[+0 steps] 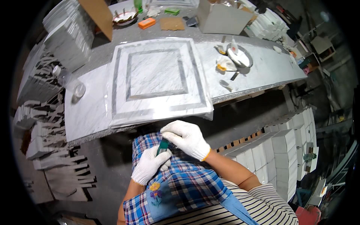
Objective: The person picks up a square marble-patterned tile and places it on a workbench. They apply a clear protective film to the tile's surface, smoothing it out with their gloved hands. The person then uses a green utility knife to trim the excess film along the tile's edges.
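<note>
Both my hands wear white knit gloves and meet in front of my plaid apron (195, 180). My left hand (151, 164) is closed around the lower part of a small dark-green object (163, 145), whose exact kind I cannot make out. Above it, my right hand (186, 138) has its fingers closed at the object's upper end. Just beyond my hands, a white marble panel (155, 75) with two grey inlaid frames lies flat on the stone worktop (93, 95), close to its near edge.
On the right stand a dish of white paste (242, 59), a spare glove (225, 64) and stacked white blocks (262, 150). A clear plastic bottle (64, 78) is at the left. Behind are an orange box (146, 23), a large carton (223, 18) and stacked marble slabs (71, 37).
</note>
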### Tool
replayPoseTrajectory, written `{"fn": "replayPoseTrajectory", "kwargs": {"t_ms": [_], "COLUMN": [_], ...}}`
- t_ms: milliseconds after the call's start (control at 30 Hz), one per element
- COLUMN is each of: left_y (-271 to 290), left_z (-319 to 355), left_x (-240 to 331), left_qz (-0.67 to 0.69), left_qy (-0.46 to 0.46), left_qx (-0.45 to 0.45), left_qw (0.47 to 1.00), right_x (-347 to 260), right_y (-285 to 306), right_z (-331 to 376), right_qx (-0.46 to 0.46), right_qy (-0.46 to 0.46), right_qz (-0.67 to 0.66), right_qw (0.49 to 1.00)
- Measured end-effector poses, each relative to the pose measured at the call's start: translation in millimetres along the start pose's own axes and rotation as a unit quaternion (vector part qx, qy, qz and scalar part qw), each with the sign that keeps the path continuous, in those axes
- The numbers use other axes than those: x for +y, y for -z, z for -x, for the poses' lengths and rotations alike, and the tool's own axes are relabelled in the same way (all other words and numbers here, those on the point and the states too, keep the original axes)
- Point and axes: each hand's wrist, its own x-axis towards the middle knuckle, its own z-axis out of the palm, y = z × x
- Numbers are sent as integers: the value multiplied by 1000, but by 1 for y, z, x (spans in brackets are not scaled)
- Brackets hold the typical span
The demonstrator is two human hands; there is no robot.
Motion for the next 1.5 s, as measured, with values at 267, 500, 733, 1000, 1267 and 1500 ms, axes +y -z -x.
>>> {"fn": "replayPoseTrajectory", "kwargs": {"t_ms": [267, 500, 733, 1000, 1267, 1500], "left_y": [-11, -13, -5, 1, 3, 8], "left_z": [1, 1, 0, -1, -6, -10], "left_x": [9, 8, 12, -4, -7, -6], "left_qz": [31, 41, -57, 7, -36, -93], "left_qy": [30, 32, -28, 8, 4, -24], "left_qx": [12, 12, -40, -12, -6, -21], "left_qw": [999, 999, 997, 1000, 999, 995], "right_x": [9, 9, 15, 5, 5, 8], "right_y": [4, 8, 6, 17, 44, 45], "right_z": [1, 2, -8, -3, -12, -18], "right_qx": [54, 103, 185, 78, -71, -21], "right_qy": [-141, -3, -151, -145, -143, -146], "right_qz": [-111, 58, -145, -121, -78, -40], "right_qw": [982, 993, 960, 979, 984, 988]}}
